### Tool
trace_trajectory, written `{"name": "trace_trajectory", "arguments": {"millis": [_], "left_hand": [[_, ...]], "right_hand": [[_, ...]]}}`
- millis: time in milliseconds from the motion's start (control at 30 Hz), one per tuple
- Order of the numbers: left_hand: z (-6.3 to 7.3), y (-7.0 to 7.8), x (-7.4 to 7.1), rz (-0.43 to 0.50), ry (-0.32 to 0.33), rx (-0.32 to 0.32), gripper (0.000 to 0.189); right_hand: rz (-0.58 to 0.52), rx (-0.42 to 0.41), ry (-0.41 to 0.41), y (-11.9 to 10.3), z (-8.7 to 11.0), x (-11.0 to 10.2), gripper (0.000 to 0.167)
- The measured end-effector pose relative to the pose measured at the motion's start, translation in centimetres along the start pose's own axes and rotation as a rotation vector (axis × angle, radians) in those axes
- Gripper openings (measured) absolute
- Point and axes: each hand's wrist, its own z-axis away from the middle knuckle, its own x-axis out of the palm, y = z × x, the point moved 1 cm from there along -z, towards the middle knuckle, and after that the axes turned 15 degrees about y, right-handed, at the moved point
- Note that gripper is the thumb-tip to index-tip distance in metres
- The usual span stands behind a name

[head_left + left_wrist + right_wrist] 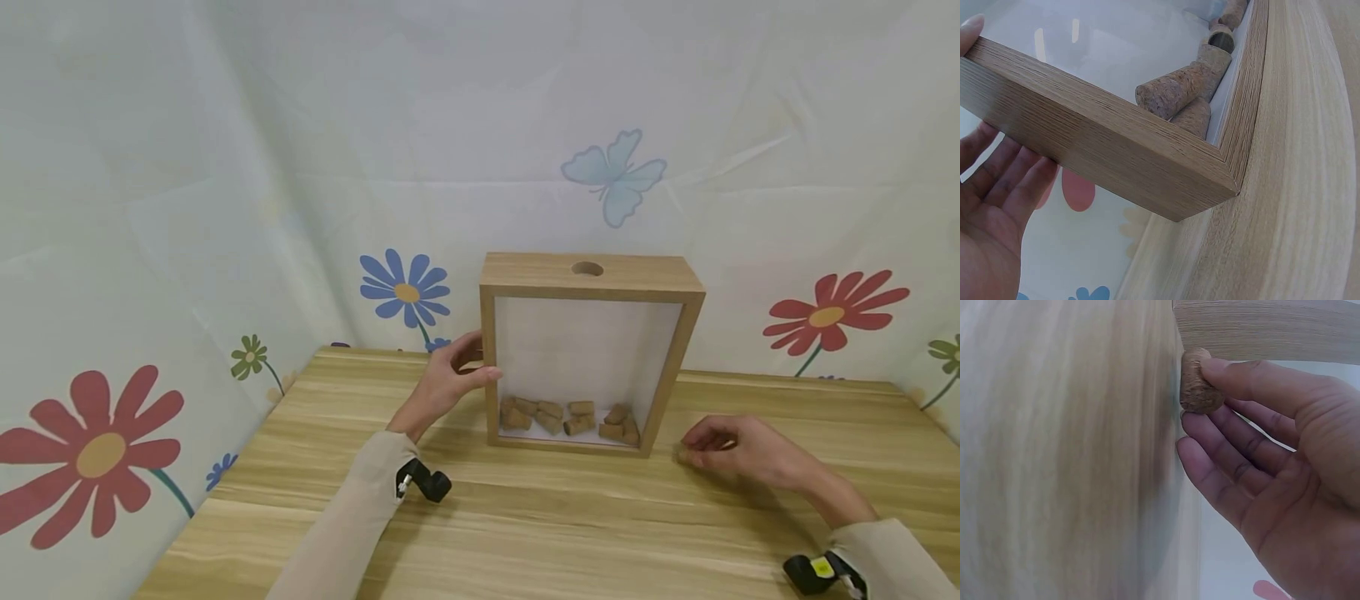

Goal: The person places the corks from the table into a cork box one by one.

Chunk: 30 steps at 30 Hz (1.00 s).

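A wooden shadow box (592,279) with a clear front and a round hole in its top stands upright on the table. Several corks (577,417) lie along its bottom inside. My left hand (446,379) holds the box's left side, its thumb at the front edge; in the left wrist view the fingers (1025,178) touch the outer wood. To the right of the box, my right hand (757,450) is low over the table, pinching one cork (1197,381) between thumb and fingers. In the head view that cork is mostly hidden by the fingers.
The wood-grain table (562,533) reaches back to a white cloth (450,125) printed with flowers and a butterfly, which hangs close behind the box. A black wrist mount (423,481) sits on the left sleeve and another (810,575) on the right.
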Motion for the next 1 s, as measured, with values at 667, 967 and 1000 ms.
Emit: {"name": "trace_trajectory", "arguments": {"millis": [667, 967, 1000], "left_hand": [[0.1, -0.1, 0.0, 0.018, -0.001, -0.008, 0.079], [0.0, -0.2, 0.0, 0.017, -0.001, -0.016, 0.074], [0.0, -0.2, 0.0, 0.015, -0.001, -0.017, 0.074]], "right_hand": [[-0.012, 0.016, 0.332, -4.5, -0.9, -4.9, 0.020], [-0.037, -0.068, 0.553, -8.7, -2.7, -8.8, 0.022], [-0.035, -0.074, 0.577, -9.4, -3.1, -9.2, 0.022]]}}
